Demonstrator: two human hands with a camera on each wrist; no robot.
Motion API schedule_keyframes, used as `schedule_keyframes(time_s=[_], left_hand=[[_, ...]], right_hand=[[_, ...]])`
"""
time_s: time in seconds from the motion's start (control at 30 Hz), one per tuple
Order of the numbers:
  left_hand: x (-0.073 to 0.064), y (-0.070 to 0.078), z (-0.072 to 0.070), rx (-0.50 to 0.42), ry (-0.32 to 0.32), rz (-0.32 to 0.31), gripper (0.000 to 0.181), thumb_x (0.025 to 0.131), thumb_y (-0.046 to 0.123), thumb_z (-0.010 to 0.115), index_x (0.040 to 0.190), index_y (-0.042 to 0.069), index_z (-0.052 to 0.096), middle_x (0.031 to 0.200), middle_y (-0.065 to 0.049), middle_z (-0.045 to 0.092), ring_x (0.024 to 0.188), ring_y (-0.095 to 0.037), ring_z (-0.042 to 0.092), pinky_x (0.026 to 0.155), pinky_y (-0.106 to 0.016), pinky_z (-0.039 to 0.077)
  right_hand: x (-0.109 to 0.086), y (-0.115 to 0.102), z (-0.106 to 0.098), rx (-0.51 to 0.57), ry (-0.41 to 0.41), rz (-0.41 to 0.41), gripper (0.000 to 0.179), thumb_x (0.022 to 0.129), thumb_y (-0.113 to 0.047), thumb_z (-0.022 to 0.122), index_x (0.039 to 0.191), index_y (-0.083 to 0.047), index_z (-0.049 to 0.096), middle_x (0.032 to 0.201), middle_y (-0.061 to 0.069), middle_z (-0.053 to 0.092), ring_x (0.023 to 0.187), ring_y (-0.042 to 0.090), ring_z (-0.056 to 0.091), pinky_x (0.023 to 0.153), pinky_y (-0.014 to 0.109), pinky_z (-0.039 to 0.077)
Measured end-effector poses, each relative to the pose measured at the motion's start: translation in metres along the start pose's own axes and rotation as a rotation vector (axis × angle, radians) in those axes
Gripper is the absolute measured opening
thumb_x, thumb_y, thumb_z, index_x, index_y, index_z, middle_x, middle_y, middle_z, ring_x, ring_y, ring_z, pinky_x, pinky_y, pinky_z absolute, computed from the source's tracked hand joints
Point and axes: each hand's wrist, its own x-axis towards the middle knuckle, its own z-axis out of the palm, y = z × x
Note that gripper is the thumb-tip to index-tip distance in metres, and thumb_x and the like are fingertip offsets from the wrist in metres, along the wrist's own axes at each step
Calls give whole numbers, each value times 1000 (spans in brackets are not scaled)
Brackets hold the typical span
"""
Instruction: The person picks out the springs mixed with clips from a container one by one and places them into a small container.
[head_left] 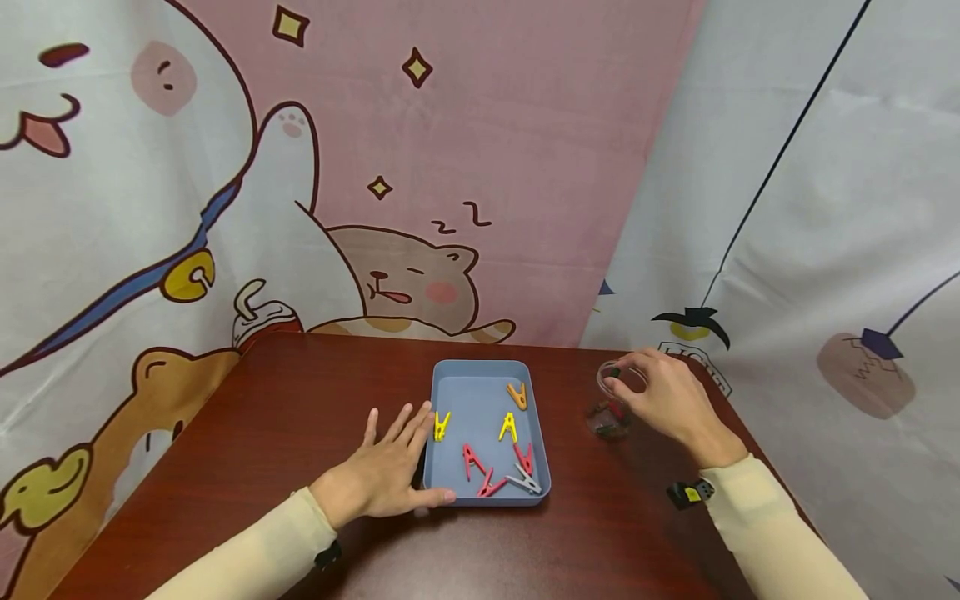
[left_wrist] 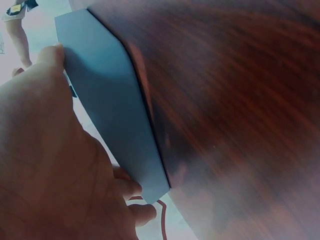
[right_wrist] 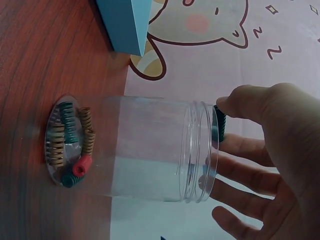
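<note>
My right hand (head_left: 671,400) is over the mouth of a clear plastic jar (right_wrist: 150,150), pinching a dark green coil spring (right_wrist: 220,122) between thumb and index finger at the rim. Brown springs (right_wrist: 57,145), green springs (right_wrist: 68,122) and a red spring (right_wrist: 82,165) lie on the jar's bottom. With fingers spread, my left hand (head_left: 382,475) rests against the left side and near corner of a blue-grey tray (head_left: 476,392). Small spring clips are scattered in the tray: an orange clip (head_left: 517,397), two yellow, three red and a grey clip (head_left: 527,481).
The tray and jar stand on a dark reddish-brown wooden table (head_left: 337,375), the jar to the right of the tray. A printed cartoon curtain (head_left: 525,167) hangs right behind the table's far edge and along its sides.
</note>
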Motion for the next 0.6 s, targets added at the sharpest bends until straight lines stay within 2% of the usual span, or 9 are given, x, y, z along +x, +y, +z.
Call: schedule_keyframes(time_s=[0.6], left_hand=[[1,0,0,3,-1,-5,133,98,95,62,187,6,19,198,-14,13,184,-44,17,140,-87,4]], right_hand=[[-1,2,1,3,-3,-7,31,102,-29,92,124,-7,87,131,20,81,109,47,81,84,66,66]])
